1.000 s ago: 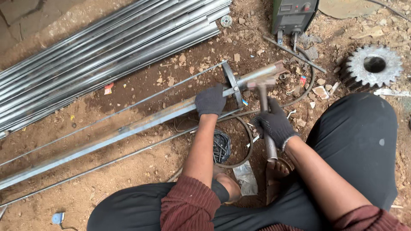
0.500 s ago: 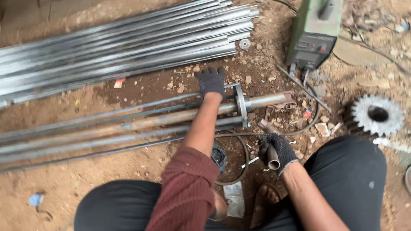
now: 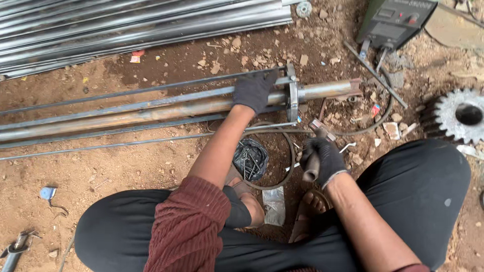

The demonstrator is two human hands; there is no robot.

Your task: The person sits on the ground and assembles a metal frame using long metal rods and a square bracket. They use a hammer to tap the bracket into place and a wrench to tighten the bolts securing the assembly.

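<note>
A head-worn view looks down at a person seated on bare red earth. The left hand (image 3: 254,90), gloved in black, is laid over a long rusty pipe (image 3: 151,112) and closed on it, just beside a round metal ring (image 3: 291,93) that the pipe passes through. The right hand (image 3: 322,158), also gloved, is wrapped around the handle of a hammer (image 3: 315,146), whose head is raised near the ring but apart from it. The pipe lies across the ground in front of the knees, with its short end (image 3: 330,89) sticking out past the ring. About four thin rods (image 3: 126,91) are seen running along the pipe, their ends meeting the ring; how they are fixed cannot be told. The assembly looks partly built: rods and ring are in place around the pipe, and seating them seems the work left. One black bag of small metal parts (image 3: 250,158) sits between the arms, ringed by a loop of cable (image 3: 287,151). One welding machine (image 3: 396,21) stands at top right, one large gear (image 3: 461,115) lies at the right edge, and one stack of many bright tubes (image 3: 126,25) fills the top left.
</note>
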